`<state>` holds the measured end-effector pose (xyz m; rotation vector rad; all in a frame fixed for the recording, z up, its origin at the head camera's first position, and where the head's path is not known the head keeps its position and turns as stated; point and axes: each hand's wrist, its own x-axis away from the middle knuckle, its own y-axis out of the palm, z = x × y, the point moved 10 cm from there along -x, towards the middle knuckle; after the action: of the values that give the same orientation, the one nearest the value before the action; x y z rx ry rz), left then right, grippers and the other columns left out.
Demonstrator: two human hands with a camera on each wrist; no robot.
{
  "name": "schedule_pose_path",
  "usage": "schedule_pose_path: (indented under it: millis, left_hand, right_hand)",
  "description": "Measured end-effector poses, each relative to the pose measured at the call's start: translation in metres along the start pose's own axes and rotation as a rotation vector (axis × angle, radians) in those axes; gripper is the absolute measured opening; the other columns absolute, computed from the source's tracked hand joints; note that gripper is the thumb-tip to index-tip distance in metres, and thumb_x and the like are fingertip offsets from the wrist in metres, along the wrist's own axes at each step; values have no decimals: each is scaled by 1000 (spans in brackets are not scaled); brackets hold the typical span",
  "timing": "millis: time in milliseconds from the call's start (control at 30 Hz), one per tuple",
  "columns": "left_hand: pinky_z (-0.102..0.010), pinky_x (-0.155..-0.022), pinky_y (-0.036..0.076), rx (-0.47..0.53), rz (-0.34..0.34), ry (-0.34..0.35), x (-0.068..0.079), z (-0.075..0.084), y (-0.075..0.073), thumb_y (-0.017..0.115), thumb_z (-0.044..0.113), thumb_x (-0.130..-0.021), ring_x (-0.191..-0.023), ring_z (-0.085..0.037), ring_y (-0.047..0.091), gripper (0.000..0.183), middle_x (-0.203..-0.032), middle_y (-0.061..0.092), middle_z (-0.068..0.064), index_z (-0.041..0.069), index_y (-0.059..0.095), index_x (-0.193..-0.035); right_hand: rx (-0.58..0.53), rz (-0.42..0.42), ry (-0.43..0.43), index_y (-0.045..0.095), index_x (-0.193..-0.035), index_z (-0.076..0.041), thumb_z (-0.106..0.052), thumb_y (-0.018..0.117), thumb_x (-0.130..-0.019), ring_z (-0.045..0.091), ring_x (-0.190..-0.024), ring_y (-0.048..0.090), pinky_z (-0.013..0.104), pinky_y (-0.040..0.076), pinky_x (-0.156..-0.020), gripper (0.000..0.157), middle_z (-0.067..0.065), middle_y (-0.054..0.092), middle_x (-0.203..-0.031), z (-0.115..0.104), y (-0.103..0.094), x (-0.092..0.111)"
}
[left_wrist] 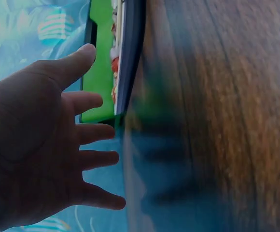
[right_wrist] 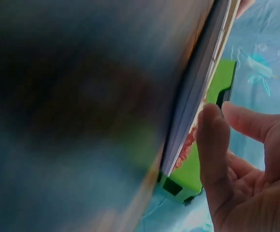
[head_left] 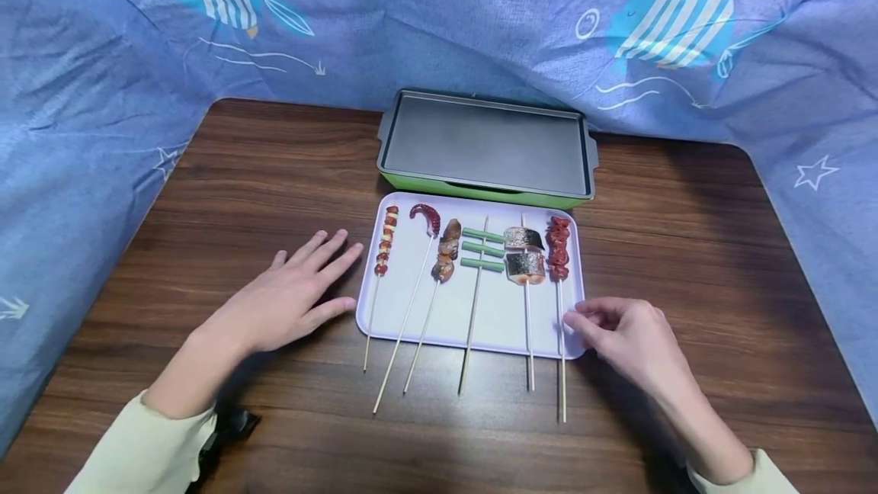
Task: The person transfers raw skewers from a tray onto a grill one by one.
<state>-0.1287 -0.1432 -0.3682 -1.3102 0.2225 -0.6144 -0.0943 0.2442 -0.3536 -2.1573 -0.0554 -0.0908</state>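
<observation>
Head view gives me the whole layout: a pale lilac tray (head_left: 449, 319) sits on the worktop (head_left: 274, 174), just in front of a green grill box (head_left: 487, 145) with a dark, flat top. Side by side on the tray lie a red-and-pale skewer (head_left: 385, 246), a tentacle skewer (head_left: 430, 219), a brown skewer (head_left: 447, 251), a green-stalk skewer (head_left: 483, 249), a dark-skinned skewer (head_left: 525, 266) and, at the right end, a red meat skewer (head_left: 559, 251); their sticks reach past the near rim. The right hand (head_left: 627, 338) has thumb and forefinger drawn close together, right by the red meat skewer's stick. Its wrist view is mostly blur and tray edge, so I can't tell whether that grip actually pinches the stick or merely sits against it. The left hand (head_left: 298, 292) is wide, fingers spread, holding nothing, just beside the tray's left edge. I'd judge the step in hand to be handling or squaring up the red meat skewer. To my mind, the next move calls for a light, exact pinch on that thin stick, clear of the dark-skinned skewer next to it.
</observation>
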Motion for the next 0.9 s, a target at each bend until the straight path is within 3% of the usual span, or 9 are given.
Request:
schedule_pose_path:
  millis: [300,533,900]
  left_hand:
    - [-74,-98,29,-13,-56,2,-4,2,16,48,58,-97,-147,-38,15,75,-162,18,-14,23,22,-158]
    - [-73,-97,31,-10,-42,14,-5,2,16,49,57,-97,-147,-38,16,74,-162,19,-13,27,21,-158]
    - [-74,-98,29,-4,-49,11,-7,1,15,47,59,-97,-147,-37,15,73,-162,19,-13,29,21,-158]
  right_hand:
    - [1,-146,20,77,-96,-6,-38,80,-82,10,-57,56,27,41,-54,35,-9,63,-61,-1,23,-9]
    - [-21,-184,26,76,-98,-2,-25,81,-80,10,-57,56,26,41,-52,30,-6,64,-64,-2,29,-10]
    - [-251,-242,94,71,-98,5,-14,80,-82,17,-56,66,29,54,-53,26,1,68,-64,3,33,-2]
